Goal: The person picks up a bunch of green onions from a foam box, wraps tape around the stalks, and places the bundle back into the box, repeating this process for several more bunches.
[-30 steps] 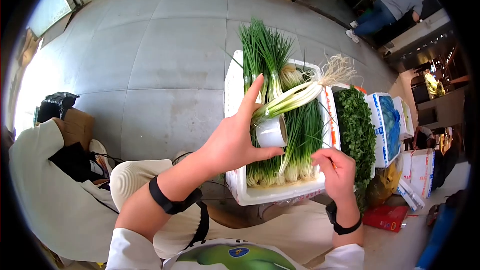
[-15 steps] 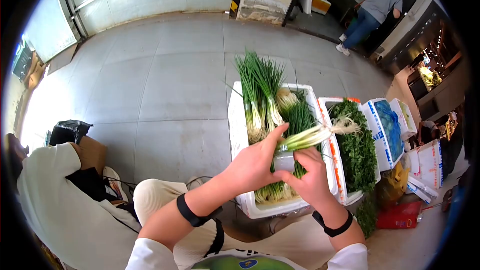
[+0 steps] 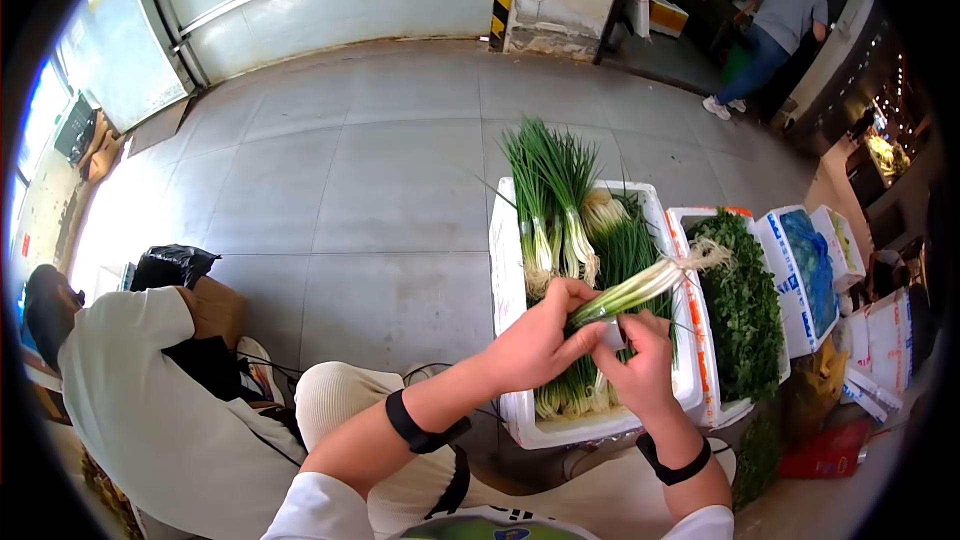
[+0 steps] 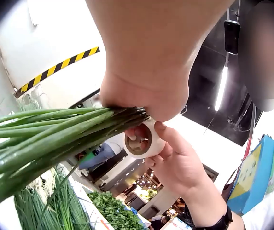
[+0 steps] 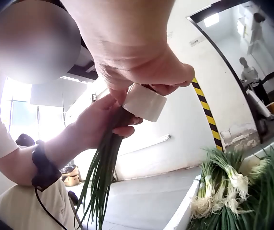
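Note:
My left hand (image 3: 537, 340) grips a bunch of green onions (image 3: 640, 286), its white roots pointing right over the foam box. Fingers of my right hand (image 3: 642, 364) pinch a white tape roll (image 3: 612, 335) against the stalks, just beside my left thumb. In the left wrist view the roll (image 4: 152, 140) shows its hollow core, and the green leaves (image 4: 46, 139) stretch left. The right wrist view shows the roll (image 5: 145, 102) side-on, with the leaves (image 5: 109, 163) hanging below my left hand (image 5: 93, 125).
Below the hands, a white foam box (image 3: 508, 270) holds more green onions (image 3: 568, 240). To its right stand a box of leafy greens (image 3: 740, 290) and one with blue wrapping (image 3: 808, 260). A seated person (image 3: 150, 380) is at left; another person (image 3: 785, 25) stands at upper right.
The right hand has come over to the roll and now pinches it beside the left hand. The left hand has curled closer round the bunch. The head view has tilted up.

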